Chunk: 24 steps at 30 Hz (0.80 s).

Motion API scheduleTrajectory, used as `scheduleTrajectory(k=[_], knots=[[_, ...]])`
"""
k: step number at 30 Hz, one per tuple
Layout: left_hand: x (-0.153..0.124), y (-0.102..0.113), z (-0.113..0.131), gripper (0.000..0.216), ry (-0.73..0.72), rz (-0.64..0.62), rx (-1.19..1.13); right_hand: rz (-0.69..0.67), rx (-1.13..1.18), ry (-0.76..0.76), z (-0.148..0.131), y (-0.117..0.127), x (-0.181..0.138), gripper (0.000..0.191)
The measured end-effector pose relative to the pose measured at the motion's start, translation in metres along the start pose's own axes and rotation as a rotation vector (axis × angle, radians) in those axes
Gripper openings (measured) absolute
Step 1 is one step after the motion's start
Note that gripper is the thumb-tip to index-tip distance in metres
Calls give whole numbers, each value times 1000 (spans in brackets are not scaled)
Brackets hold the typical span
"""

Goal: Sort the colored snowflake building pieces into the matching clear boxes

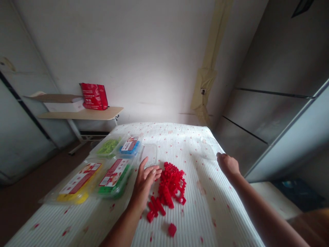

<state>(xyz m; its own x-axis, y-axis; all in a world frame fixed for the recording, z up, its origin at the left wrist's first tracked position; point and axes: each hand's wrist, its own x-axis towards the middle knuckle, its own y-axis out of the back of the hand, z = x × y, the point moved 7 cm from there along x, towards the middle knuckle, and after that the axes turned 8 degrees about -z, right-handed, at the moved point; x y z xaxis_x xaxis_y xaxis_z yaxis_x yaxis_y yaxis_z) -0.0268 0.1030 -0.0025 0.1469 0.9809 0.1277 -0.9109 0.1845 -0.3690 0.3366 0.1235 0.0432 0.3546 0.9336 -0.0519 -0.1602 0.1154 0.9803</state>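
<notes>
Red pieces (pixel 169 182) (bricks, perhaps) beside left hand (pixel 144 181)

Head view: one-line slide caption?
Left hand open beside piled red plastic pieces, right hand at clear plastic packaging, over a white ribbed, red-speckled cover.

Bare forearms (pixel 253 199) reach forward, the left hand (pixel 146 176) with fingers loosely extended, the right hand (pixel 228 164), out to the side, with fingers curled.
</notes>
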Motion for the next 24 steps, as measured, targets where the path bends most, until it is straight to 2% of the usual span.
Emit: scheduleTrajectory(k=[17,20,22,24], knots=[[0,-3,4,71,-7,7,13,10,-45,-4,6,-5,-11,34],[-5,-2,32,55,-97,5,137,47,-34,2,5,-2,-15,40],[-12,7,63,41,-198,39,291,102,-28,19,2,4,-21,41],[-23,24,99,33,-345,133,500,215,-2,54,-5,14,-31,40]])
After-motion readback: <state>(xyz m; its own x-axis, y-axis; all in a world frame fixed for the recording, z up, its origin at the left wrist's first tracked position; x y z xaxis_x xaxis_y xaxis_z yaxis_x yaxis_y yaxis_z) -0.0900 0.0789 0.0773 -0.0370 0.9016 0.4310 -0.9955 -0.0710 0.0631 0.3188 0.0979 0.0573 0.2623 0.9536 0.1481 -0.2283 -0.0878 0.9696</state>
